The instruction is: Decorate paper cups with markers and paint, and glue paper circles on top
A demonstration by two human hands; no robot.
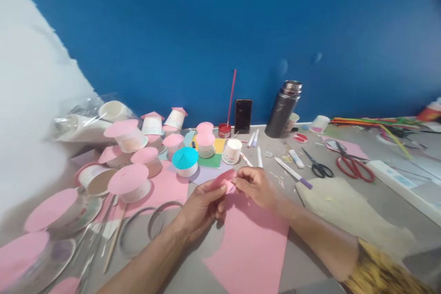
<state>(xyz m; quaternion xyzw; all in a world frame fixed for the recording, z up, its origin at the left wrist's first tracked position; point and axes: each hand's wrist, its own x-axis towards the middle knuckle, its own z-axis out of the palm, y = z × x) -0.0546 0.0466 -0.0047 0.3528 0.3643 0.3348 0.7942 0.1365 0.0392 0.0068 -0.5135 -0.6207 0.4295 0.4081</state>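
Observation:
My left hand (201,209) and my right hand (254,184) meet over the middle of the grey table, both pinching a small pink paper piece (223,178) that is curled between the fingers. Directly below the hands lies a large pink paper sheet (251,243). A paper cup with a blue cone lid (185,161) stands just beyond my left hand.
Several paper cups with pink lids (131,183) crowd the left side, beside two metal rings (151,225). Black scissors (319,165), red scissors (354,165), markers (292,172), a flask (284,109), a phone (243,115), a red paint pot (224,129) and pipe cleaners (375,124) lie behind and to the right.

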